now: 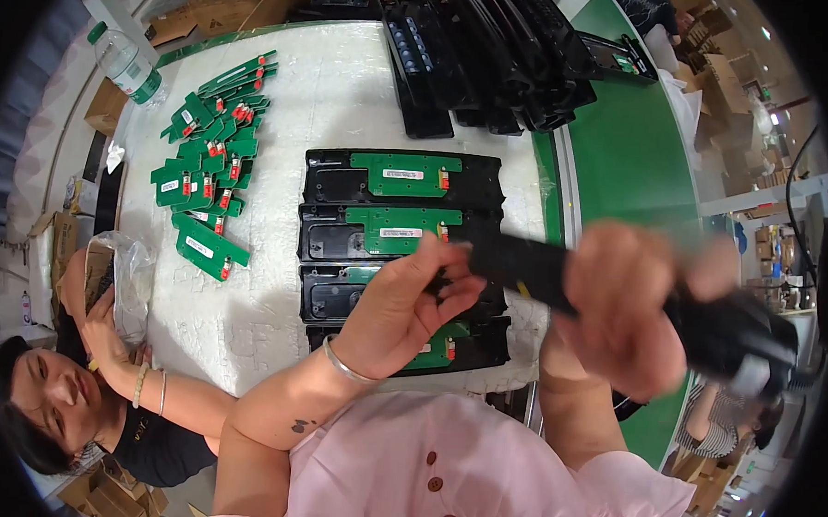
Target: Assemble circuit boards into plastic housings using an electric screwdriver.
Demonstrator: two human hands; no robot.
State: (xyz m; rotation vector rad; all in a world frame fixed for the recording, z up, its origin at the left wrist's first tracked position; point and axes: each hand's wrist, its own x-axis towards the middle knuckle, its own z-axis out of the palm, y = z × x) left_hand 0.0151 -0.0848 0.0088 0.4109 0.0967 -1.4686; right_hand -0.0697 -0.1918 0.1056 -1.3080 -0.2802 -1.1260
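A black handheld power tool [525, 263], probably an electric screwdriver, lies across the front of my chest. My right hand [620, 309], smeared by motion, is closed around its body. The tool's tip points left, at the fingers of my left hand [407, 304]. Those fingers are curled, thumb and forefinger meeting at the tip; small dark bits show by them, too small to name. Beneath my hands, several black plastic housings [329, 183] lie in a column on the white padded surface [273, 317]. Green circuit boards [404, 176] sit in them; my left hand hides part of the lower ones.
Loose green circuit boards [213, 247] with red-and-white parts are heaped at the left. A plastic bottle [127, 66] stands at the far left. Black housings [496, 68] are piled at the back, beside a green mat [631, 157]. A co-worker [161, 437] sits close at my left.
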